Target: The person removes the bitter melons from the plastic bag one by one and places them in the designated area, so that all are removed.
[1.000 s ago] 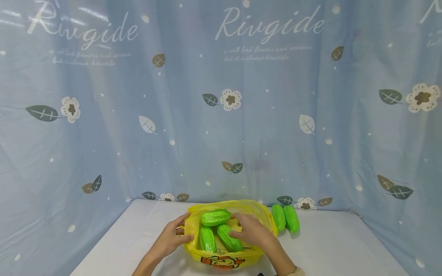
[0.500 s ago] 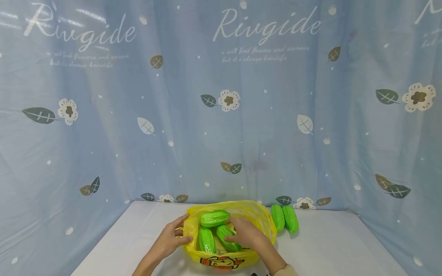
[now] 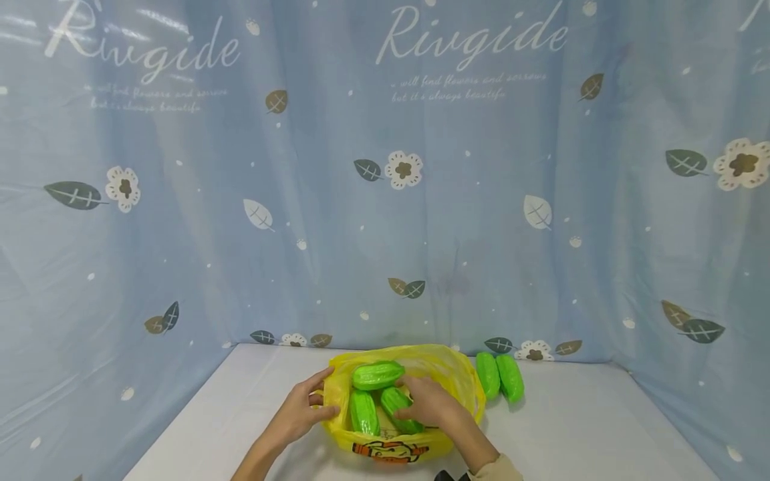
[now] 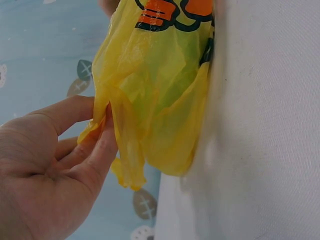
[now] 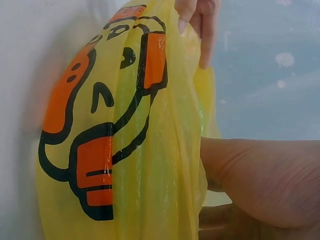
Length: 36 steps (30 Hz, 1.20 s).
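A yellow plastic bag (image 3: 390,447) with a cartoon print stands with its mouth spread wide in the head view. Three shiny, ridged green vegetables, cucumber-like, lie inside: one across the top (image 3: 377,375), one at lower left (image 3: 364,413) and one at lower right (image 3: 404,409). My left hand (image 3: 297,413) pinches the bag's left side; in the left wrist view its thumb and fingers (image 4: 102,150) catch a fold near the handle. Reaching into the bag, my right hand (image 3: 432,402) grips the lower right vegetable; the right wrist view mostly hides its fingers behind the bag.
Two more green vegetables, one left (image 3: 488,376) and one right (image 3: 510,378), lie side by side on the white table (image 3: 565,427), just right of the bag. A blue printed curtain (image 3: 337,254) hangs behind and along both sides. A small dark object (image 3: 444,475) shows at the bottom edge.
My right hand has moved slightly left and down, its thumb and fingers closing on the lower right vegetable. The left hand stays on the bag's edge.
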Motion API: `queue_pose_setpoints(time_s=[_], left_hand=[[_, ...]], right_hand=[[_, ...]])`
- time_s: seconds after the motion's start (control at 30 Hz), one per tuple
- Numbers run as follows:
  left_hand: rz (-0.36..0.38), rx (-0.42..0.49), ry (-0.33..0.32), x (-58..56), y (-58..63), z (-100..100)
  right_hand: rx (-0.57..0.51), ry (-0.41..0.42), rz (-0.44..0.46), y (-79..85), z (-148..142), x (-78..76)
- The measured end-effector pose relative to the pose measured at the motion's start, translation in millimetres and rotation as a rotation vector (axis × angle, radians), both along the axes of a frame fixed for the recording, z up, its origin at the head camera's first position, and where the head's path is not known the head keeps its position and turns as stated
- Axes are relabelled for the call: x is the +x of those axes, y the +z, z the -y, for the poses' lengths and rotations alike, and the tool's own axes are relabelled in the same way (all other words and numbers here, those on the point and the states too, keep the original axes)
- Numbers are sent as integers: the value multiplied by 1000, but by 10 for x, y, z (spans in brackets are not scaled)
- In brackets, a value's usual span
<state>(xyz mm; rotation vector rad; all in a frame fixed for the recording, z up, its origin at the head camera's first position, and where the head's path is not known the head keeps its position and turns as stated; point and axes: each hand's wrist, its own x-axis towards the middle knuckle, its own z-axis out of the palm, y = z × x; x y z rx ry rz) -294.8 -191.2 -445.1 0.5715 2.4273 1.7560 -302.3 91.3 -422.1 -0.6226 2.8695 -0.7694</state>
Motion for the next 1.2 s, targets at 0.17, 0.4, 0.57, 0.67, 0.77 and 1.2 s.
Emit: queue_pose_setpoints(time_s=[0.17, 0.4, 0.57, 0.67, 0.77, 1.2], left_hand=[[2, 7, -4, -3, 2, 0], [-9, -15, 11, -17, -1, 0], [-13, -10, 7, -28, -4, -5], [-7, -1, -1, -27, -10, -5], [-3, 5, -7, -20, -13, -2], [-7, 18, -14, -10, -10, 13]], right_hand=[[10, -1, -21, -27, -5, 1], [15, 5, -25, -46, -8, 9], [19, 3, -17, -48, -16, 3], [26, 4, -14, -60, -9, -4], [31, 2, -10, -73, 0, -10], [35, 2, -29, -69, -4, 5]])
